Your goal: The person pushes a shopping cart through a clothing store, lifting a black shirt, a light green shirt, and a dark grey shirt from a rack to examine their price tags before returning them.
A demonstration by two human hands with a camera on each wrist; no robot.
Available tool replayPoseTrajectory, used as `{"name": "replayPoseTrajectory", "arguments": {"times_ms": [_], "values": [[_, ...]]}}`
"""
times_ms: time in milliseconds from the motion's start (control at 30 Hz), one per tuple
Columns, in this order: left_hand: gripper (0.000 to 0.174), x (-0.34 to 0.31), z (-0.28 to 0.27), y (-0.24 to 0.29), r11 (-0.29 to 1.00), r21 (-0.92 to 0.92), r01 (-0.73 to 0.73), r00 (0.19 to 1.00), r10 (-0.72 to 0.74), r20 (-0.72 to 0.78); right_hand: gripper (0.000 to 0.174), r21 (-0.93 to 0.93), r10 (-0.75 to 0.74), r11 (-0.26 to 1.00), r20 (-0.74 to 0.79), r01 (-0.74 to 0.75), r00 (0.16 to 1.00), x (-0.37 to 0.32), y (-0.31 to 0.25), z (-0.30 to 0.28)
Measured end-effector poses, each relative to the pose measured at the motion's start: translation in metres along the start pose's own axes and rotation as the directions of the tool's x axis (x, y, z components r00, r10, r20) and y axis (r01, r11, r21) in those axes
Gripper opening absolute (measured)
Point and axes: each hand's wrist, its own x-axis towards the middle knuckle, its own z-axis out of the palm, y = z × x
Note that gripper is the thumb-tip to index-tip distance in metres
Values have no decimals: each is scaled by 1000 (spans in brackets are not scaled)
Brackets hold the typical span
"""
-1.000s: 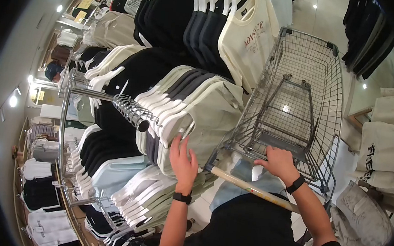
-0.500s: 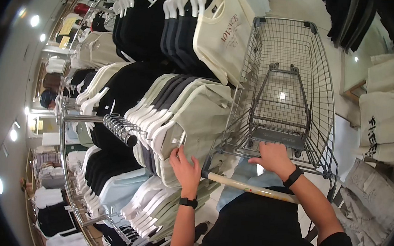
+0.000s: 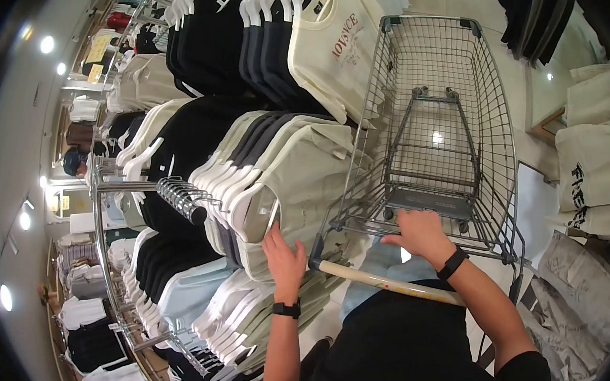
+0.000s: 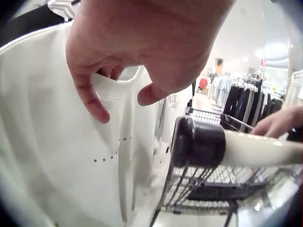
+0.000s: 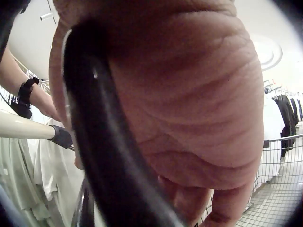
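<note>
In the head view my left hand [image 3: 285, 259] is at the neckline of a pale shirt [image 3: 304, 183], the nearest on a row of hanging garments. In the left wrist view one finger hangs over the front of this shirt [image 4: 52, 113] while others reach behind its collar. A narrow white tag [image 3: 273, 213] shows by the fingertips. My right hand [image 3: 422, 237] hangs loosely over the back rim of a wire shopping cart [image 3: 496, 127], its forearm crossing the cream handle [image 3: 391, 283]. A black curved bar [image 5: 109, 137] passes close by that palm.
A chrome rack arm [image 3: 182, 199] juts toward me above the hangers. Behind are dark shirts [image 3: 213, 40] and a cream printed shirt [image 3: 334, 46]. Folded or hung pale garments [image 3: 597, 167] line the right side. The cart stands beside the rack.
The view has shifted, so rack and cart sit further left and the cart a little higher. My left hand stays at the shirt's neckline, and the right hand stays over the cart's back rim.
</note>
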Motion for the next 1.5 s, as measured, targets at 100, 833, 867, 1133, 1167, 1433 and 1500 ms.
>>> {"name": "replayPoseTrajectory", "arguments": {"times_ms": [100,833,867,1133,1167,1433,1500], "values": [[64,11,9,-8,992,-93,85,996,-84,15,74,-11,1,1000,-32,-1,999,-1,-1,1],[37,44,19,-27,609,-595,525,850,-409,332,73,19,36,999,0,-36,999,-1,0,-6],[36,45,17,-27,578,-624,526,850,-390,355,73,8,41,999,-4,-41,999,-1,0,-7],[44,47,42,-42,878,-156,453,860,-383,338,72,52,14,999,-62,-11,998,1,6,0],[46,43,52,-51,924,-137,358,915,-318,249,72,53,6,999,-81,-1,997,1,6,1],[35,49,49,-47,734,-452,507,862,-416,292,72,53,0,999,-70,3,998,-1,7,1],[29,54,34,-34,555,-507,660,750,-531,394,73,48,6,999,-53,-3,999,-1,6,-1]]}}
